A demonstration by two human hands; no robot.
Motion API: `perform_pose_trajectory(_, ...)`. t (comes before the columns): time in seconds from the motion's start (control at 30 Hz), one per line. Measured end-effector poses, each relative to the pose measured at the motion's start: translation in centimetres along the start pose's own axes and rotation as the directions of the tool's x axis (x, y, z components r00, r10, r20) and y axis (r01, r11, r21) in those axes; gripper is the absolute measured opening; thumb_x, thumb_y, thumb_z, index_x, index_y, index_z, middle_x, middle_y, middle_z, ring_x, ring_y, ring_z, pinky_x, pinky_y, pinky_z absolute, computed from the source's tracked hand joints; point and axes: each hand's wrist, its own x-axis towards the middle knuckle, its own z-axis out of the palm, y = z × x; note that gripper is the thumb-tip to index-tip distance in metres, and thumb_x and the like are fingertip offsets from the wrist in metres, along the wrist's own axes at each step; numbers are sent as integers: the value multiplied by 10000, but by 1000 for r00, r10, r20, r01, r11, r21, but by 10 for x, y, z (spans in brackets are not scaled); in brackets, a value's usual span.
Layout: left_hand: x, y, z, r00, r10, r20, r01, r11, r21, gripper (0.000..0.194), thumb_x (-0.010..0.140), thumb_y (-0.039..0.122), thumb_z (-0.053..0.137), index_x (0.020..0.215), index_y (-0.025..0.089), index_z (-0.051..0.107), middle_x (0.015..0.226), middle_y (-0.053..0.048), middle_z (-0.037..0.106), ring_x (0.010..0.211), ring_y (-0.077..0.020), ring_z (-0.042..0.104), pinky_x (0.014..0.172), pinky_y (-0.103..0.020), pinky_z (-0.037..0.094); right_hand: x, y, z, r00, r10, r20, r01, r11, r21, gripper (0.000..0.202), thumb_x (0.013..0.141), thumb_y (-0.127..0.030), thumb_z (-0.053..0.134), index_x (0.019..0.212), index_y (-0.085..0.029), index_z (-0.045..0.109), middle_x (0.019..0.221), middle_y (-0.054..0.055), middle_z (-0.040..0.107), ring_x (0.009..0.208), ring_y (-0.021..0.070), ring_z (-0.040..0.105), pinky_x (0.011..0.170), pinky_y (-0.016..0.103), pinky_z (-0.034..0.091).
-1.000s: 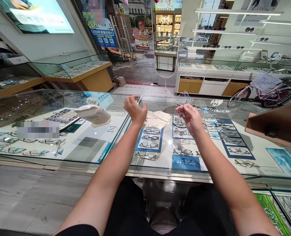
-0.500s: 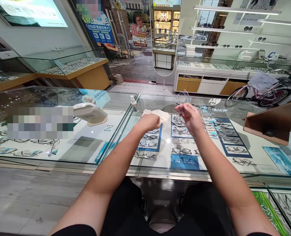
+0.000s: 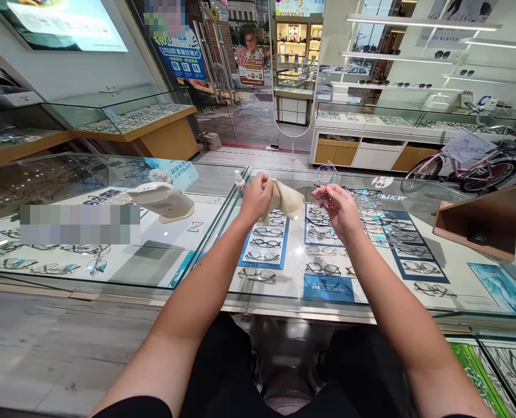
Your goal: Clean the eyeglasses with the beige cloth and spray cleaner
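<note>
My left hand pinches a cream-coloured cloth, which hangs down to the right of the fingers above the glass counter. In my right hand is a pair of eyeglasses, its clear lens sticking up past the fingertips; part of the frame is hidden by the fingers. A gap separates the cloth from the eyeglasses. Just behind my left hand stands a small white spray bottle, partly covered by it. Rows of eyeglass frames lie on blue-edged trays under the glass.
A white rounded device stands on the counter to the left. At right is a brown wooden stand. Several loose frames sit behind my right hand. Beyond the counter are a round-ended mirror, display shelves and a pink bicycle.
My left hand has lifted the cloth off the counter top and turned upward, so the cloth now hangs from it. My right hand with the eyeglasses stays nearly in place.
</note>
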Motion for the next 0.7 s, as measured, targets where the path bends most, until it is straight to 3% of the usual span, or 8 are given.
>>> perform_pose_trajectory(0.13,0,7,-8,974,159,-159,-175,981,-87,140,989,334,544,897,228,551,896,-28,662,868,-194,624,817,-308,468,-2,-1,2,1000,-5,10,5,1000,18,284,753,-519,829,803,-264,715,899,17,792,841,179,650,679,286,442)
perform_pose_trajectory(0.3,-5,22,-17,933,248,-262,-234,969,80,159,1012,361,521,957,225,583,927,-51,676,917,-215,635,877,-331,476,-4,-3,4,1000,-16,23,16,1000,18,273,767,-509,811,807,-260,706,904,20,796,826,175,649,675,289,438)
perform_pose_trajectory(0.4,-8,31,-23,929,280,-241,-252,957,141,208,1022,415,532,989,224,608,883,-48,668,852,-217,623,816,-328,446,-4,-3,4,999,-20,26,20,1000,9,280,766,-516,808,806,-262,699,906,20,796,821,179,647,675,294,441)
perform_pose_trajectory(0.53,-10,38,-31,968,214,-133,-200,974,108,248,1051,430,482,937,233,581,704,-4,566,629,-185,517,662,-321,355,-4,-3,5,1000,-13,28,12,1000,13,276,763,-512,808,802,-262,695,901,19,796,811,175,639,681,297,443)
perform_pose_trajectory(0.7,-9,39,-34,966,189,-174,-172,979,105,321,1073,375,397,787,238,445,672,-9,466,639,-188,469,673,-340,361,-4,-3,5,999,-17,35,17,1000,3,271,771,-508,800,793,-264,684,908,24,797,834,182,647,673,299,441)
